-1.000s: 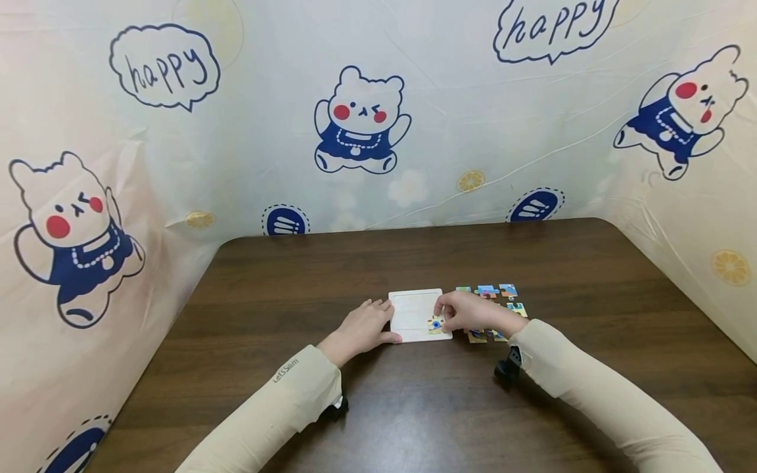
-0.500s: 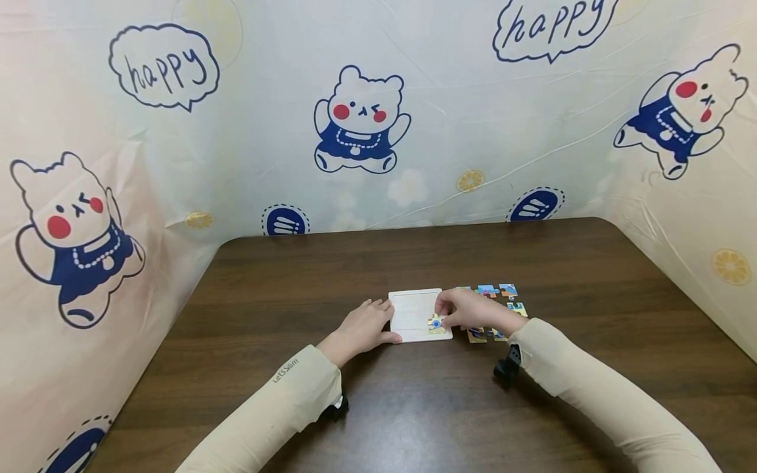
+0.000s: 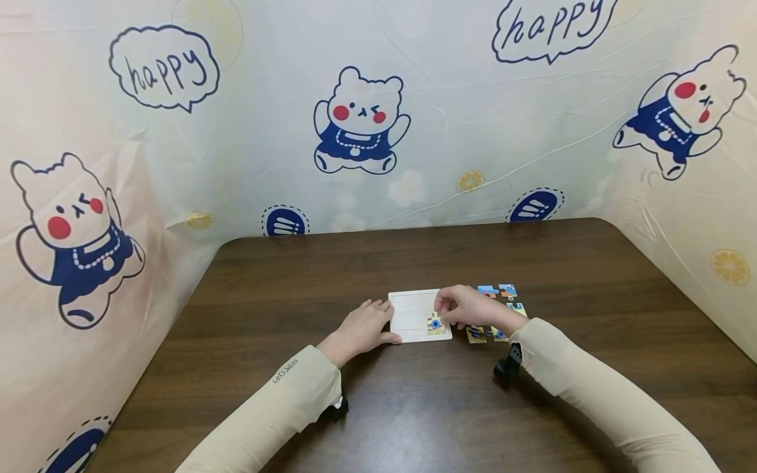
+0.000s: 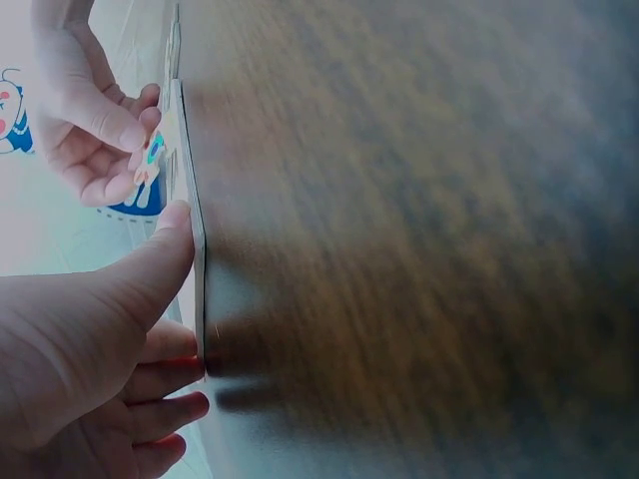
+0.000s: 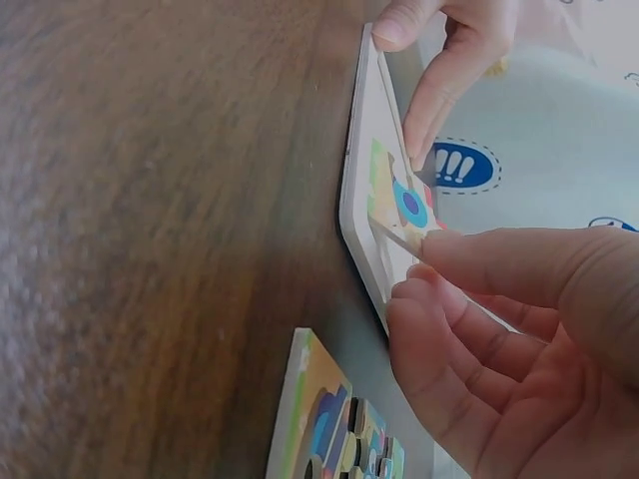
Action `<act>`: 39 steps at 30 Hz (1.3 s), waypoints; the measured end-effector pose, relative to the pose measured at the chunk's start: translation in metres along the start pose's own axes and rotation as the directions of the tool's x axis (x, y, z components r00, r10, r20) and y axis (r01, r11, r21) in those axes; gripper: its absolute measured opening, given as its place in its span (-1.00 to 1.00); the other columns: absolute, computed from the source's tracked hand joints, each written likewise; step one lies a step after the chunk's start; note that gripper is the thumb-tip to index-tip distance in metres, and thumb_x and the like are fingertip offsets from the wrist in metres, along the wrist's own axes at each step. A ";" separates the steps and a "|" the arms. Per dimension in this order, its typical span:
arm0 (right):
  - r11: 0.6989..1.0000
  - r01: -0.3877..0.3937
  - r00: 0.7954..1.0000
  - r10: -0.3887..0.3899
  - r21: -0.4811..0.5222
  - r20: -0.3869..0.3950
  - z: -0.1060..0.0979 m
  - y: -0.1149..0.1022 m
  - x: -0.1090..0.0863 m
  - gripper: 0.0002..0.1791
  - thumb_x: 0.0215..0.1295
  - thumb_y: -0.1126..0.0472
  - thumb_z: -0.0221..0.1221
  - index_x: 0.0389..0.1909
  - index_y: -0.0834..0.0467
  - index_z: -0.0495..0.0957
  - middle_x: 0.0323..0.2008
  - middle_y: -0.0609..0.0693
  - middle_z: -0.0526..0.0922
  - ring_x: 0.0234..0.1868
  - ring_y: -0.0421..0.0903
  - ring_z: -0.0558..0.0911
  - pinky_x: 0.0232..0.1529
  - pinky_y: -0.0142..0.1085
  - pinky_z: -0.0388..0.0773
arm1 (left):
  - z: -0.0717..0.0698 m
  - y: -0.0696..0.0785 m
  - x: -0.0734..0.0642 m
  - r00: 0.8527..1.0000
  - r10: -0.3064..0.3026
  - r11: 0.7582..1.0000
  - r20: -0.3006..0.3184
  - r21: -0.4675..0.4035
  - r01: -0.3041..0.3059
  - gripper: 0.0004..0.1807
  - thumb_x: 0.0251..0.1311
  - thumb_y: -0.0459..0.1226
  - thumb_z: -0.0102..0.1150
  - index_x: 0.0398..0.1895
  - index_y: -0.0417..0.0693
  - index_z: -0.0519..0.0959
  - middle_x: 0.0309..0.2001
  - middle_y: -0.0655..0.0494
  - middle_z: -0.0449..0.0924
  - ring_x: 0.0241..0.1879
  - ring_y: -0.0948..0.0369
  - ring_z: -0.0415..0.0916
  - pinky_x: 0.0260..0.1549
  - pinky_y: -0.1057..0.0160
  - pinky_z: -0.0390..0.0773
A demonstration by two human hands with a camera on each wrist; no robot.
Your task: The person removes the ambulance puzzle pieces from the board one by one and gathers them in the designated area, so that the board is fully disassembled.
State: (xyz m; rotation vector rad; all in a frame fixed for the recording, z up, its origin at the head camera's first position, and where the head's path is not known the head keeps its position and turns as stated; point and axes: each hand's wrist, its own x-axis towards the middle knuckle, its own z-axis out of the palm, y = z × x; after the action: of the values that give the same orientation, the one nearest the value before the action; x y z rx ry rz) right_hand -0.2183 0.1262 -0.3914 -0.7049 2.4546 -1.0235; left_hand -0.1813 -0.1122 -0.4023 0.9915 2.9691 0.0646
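Note:
A white puzzle tray (image 3: 408,316) lies on the table. My left hand (image 3: 368,327) rests at its left side, thumb on the near rim and fingers extended along the left edge. My right hand (image 3: 464,307) pinches a puzzle piece (image 3: 435,324) with a blue round pattern between thumb and fingertips, over the tray's near right corner. In the right wrist view this piece (image 5: 407,205) tilts, with its edge at the fingertips raised from the tray floor.
Several loose puzzle pieces (image 3: 476,335) lie on the brown table (image 3: 296,276) right of the tray, partly hidden under the right hand and wrist. A printed cloth backdrop (image 3: 437,151) stands behind the table.
The right hand and the pinched puzzle piece have shifted very slightly within the tray's near right corner, the piece a little leftward. The left hand and the tray have stayed in place.

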 end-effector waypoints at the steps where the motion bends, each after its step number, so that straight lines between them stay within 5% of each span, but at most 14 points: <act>1: 1.000 0.000 1.000 0.000 0.005 -0.001 0.000 0.000 0.000 -0.90 0.12 0.43 0.19 -0.36 0.22 0.49 -0.54 -0.02 0.47 -0.54 -0.14 0.47 -0.57 -0.23 0.53 | 0.000 0.000 0.000 1.000 -0.002 1.000 0.001 0.000 0.002 -0.34 0.07 0.09 0.18 0.04 -0.28 0.46 0.09 -0.13 0.44 0.13 -0.02 0.35 0.15 0.06 0.23; 14: 0.995 0.044 0.999 -0.043 0.087 -0.011 -0.003 0.002 -0.003 -0.92 0.17 0.44 0.13 -0.34 0.23 0.50 -0.58 0.00 0.48 -0.57 -0.04 0.49 -0.55 -0.18 0.53 | 0.001 -0.001 0.001 1.000 0.014 1.000 -0.017 0.004 -0.014 -0.35 0.06 0.09 0.19 0.01 -0.29 0.48 0.07 -0.15 0.45 0.11 -0.04 0.37 0.13 0.05 0.25; 39: 0.982 0.051 0.998 -0.043 0.184 -0.051 -0.043 0.023 -0.030 -0.90 0.20 0.42 0.13 -0.28 0.37 0.48 -0.51 0.11 0.54 -0.53 -0.05 0.51 -0.52 -0.19 0.55 | 0.001 -0.001 -0.001 0.999 0.028 1.000 -0.029 -0.005 -0.028 -0.35 0.06 0.07 0.20 0.00 -0.31 0.47 0.07 -0.17 0.45 0.10 -0.06 0.37 0.13 0.02 0.26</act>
State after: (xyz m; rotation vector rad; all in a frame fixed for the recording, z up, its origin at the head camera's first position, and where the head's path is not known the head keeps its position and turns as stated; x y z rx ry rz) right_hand -0.2233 0.1811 -0.3754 -0.6877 2.3520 -1.2804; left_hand -0.1811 -0.1139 -0.4029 1.0402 2.9800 0.0888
